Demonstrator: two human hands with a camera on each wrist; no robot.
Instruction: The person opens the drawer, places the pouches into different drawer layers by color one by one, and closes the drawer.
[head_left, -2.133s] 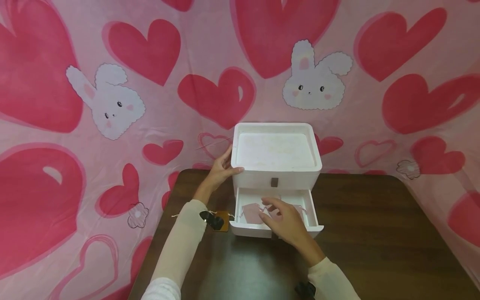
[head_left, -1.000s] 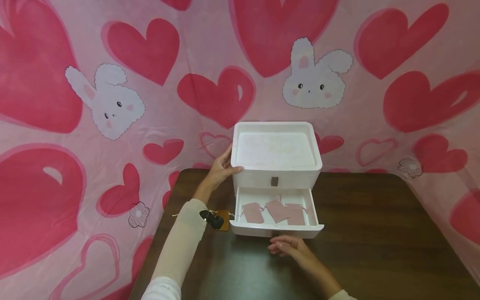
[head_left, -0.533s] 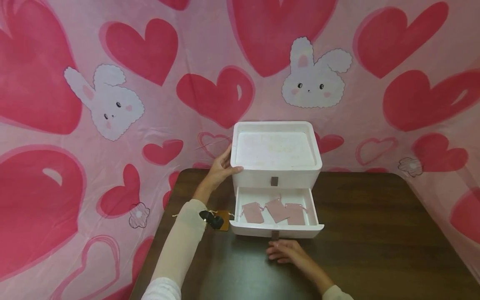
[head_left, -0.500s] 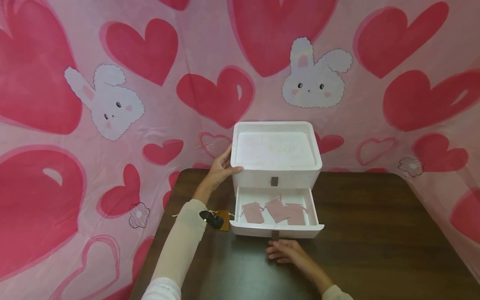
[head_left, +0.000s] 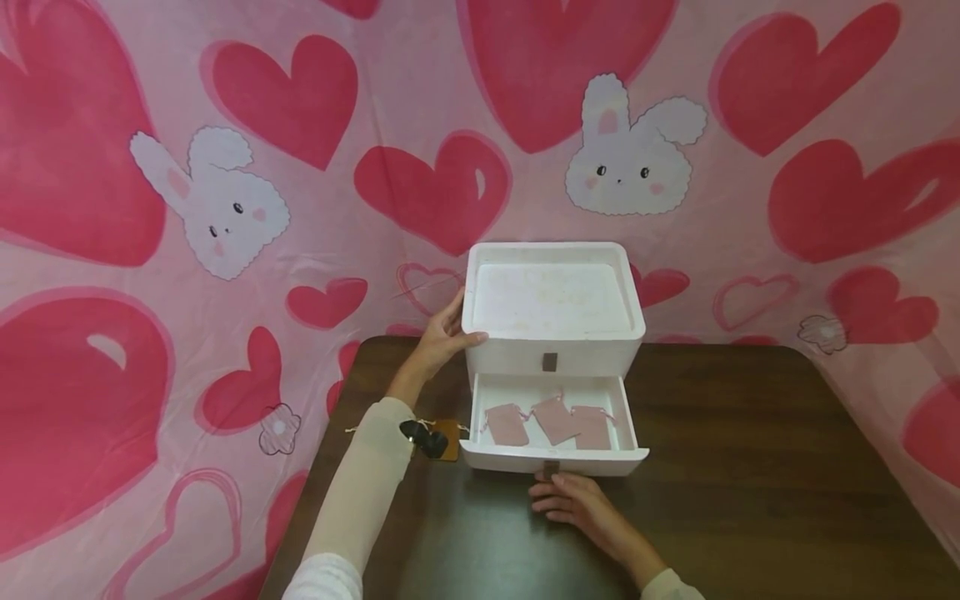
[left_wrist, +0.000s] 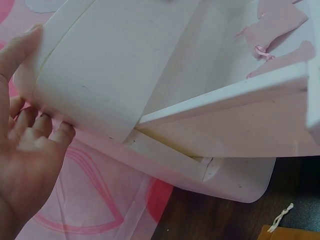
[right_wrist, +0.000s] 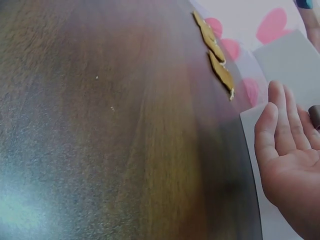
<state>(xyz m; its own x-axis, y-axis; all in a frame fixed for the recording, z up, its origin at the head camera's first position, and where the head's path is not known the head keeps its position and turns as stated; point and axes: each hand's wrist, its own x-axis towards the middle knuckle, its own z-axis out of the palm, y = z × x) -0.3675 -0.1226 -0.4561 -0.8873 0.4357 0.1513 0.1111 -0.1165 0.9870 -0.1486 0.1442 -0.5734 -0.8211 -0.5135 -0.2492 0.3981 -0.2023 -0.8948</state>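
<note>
A white drawer unit (head_left: pixel 495 357) stands on the table, its lower drawer (head_left: pixel 495 458) pulled out. Three pink drawstring pouches (head_left: pixel 553 419) lie flat inside that drawer. My left hand (head_left: pixel 438 343) holds the unit's upper left side; the left wrist view shows its thumb on the front edge and fingertips against the side wall. At the drawer front, my right hand (head_left: pixel 577 507) has its fingers extended just below the small dark handle (head_left: pixel 551 468). In the right wrist view the palm faces up, with fingers close beside the handle and nothing in them.
Orange-brown drawstring pouches (right_wrist: pixel 220 70) lie on the dark wooden table (head_left: pixel 735 450), left of the drawer; my left forearm partly hides them in the head view. The unit's top is a shallow tray (head_left: pixel 547 300). A pink heart-print cloth (head_left: pixel 420 75) hangs behind.
My right hand has withdrawn from above the pink pouches to below the drawer handle, uncovering them. Lately it has risen slightly toward the handle, fingers straighter. My left hand stays put.
</note>
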